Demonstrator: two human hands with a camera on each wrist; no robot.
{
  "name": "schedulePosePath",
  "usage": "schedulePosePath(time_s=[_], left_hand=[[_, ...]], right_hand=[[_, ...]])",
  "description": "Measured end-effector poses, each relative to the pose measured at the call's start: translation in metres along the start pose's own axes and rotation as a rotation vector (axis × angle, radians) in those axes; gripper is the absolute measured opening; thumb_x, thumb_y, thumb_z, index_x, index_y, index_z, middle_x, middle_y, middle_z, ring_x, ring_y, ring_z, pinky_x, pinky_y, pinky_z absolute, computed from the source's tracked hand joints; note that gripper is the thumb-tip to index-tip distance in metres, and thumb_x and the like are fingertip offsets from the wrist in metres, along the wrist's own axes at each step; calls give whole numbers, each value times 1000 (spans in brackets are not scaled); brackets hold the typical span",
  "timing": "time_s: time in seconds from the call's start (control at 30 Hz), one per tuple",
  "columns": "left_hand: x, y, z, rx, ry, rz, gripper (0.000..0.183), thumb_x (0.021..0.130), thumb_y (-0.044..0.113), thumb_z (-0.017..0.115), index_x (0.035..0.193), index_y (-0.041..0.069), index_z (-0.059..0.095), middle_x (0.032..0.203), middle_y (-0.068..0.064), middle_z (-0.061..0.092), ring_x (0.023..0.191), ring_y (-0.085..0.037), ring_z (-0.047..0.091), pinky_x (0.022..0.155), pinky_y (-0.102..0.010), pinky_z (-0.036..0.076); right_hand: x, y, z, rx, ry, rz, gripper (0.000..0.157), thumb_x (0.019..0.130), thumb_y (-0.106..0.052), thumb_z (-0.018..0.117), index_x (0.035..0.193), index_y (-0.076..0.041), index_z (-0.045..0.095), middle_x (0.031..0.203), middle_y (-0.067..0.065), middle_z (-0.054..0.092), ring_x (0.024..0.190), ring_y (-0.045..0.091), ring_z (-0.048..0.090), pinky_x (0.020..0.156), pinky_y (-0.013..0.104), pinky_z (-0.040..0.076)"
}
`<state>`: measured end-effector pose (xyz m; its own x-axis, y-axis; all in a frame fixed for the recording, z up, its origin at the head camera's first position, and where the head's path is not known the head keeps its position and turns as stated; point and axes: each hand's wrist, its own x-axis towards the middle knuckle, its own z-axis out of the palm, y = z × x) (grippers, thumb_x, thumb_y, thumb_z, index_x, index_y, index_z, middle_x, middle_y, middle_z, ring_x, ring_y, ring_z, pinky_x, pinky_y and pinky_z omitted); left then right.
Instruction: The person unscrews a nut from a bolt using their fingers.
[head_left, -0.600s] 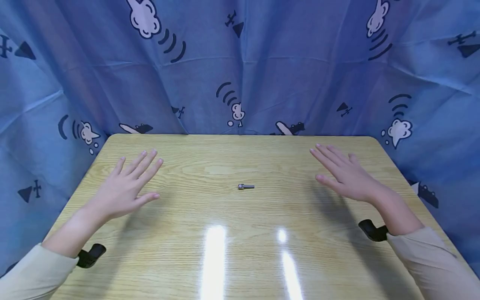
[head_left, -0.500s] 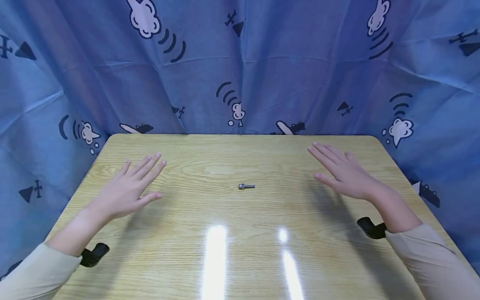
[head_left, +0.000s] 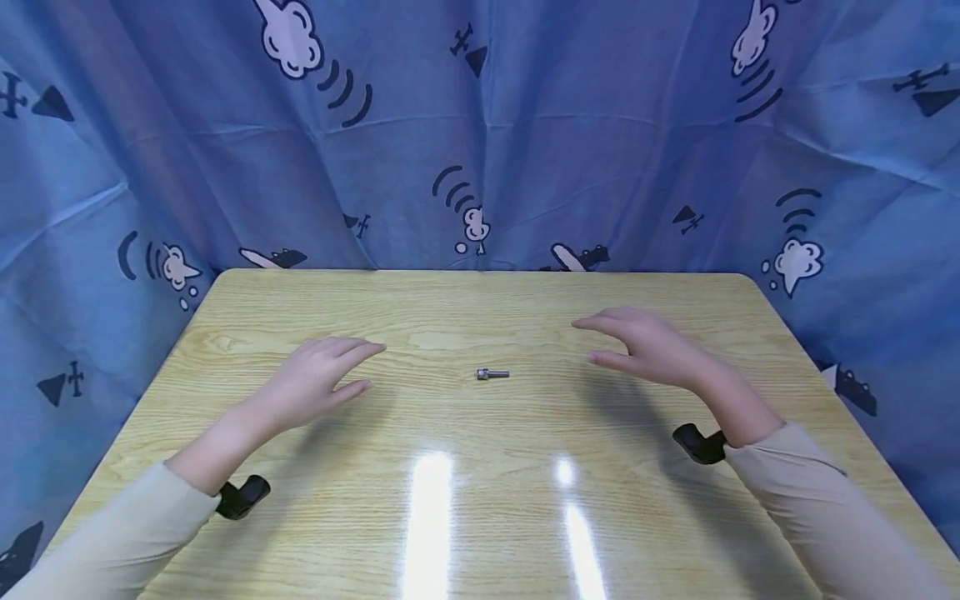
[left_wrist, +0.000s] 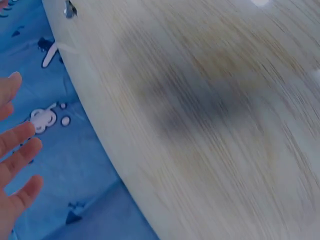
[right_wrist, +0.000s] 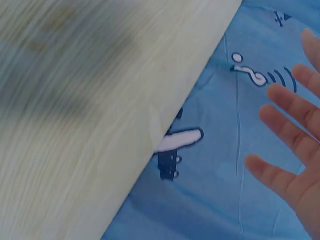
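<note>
A small silver metal bolt (head_left: 492, 374) lies on its side on the wooden table (head_left: 480, 317), its thicker head to the left and its thin shank to the right. At the top edge of the left wrist view, part of the bolt (left_wrist: 69, 9) also shows. To the left of it hovers my left hand (head_left: 307, 383), fingers loosely extended and thumb apart, holding nothing. On the other side, my right hand (head_left: 652, 346) hangs above the table with its fingers gently bent and bare of any object. Shadows of both hands fall on the wood beneath.
Behind the table and at its sides hangs a blue curtain (head_left: 480, 125) printed with planes and clouds. Each wrist carries a black camera mount, the left mount (head_left: 243, 497) and the right mount (head_left: 699, 444). Bright light reflections (head_left: 429, 525) streak the table's front.
Both hands have come inward toward the bolt, the left moving right and the right moving left. Their spread fingers have drawn closer together and tipped downward. The bolt has stayed put.
</note>
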<state>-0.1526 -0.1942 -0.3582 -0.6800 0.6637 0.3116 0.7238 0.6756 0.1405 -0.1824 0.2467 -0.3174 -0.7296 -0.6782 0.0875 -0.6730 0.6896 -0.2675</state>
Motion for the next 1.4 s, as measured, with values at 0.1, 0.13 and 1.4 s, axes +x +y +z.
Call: schedulePosePath(time_s=[0.1,0.13,1.4], left_hand=[[9,4,7,-52,-24,-2,46,85,20,69,126,5,55,116,-12,61,106,-30,58,91,-47,46],[11,5,9,-70,-37,-11,45,86,20,68,127,5,55,117,-12,61,107,-30,58,92,-46,45],[79,36,82,-338,-128,-72,47,89,15,63,132,3,49,115,-14,59,96,-24,60,81,-38,50]], right_hand=[[8,-2,8,25,6,-30,41,87,-20,67,124,-5,58,118,12,61,109,30,56,91,48,45],[11,-2,11,29,2,-33,40,87,-21,66,123,-5,59,117,12,61,108,30,56,90,48,45],[82,-19,90,242,-155,68,25,84,-12,69,108,-3,67,95,5,65,82,16,58,74,30,50]])
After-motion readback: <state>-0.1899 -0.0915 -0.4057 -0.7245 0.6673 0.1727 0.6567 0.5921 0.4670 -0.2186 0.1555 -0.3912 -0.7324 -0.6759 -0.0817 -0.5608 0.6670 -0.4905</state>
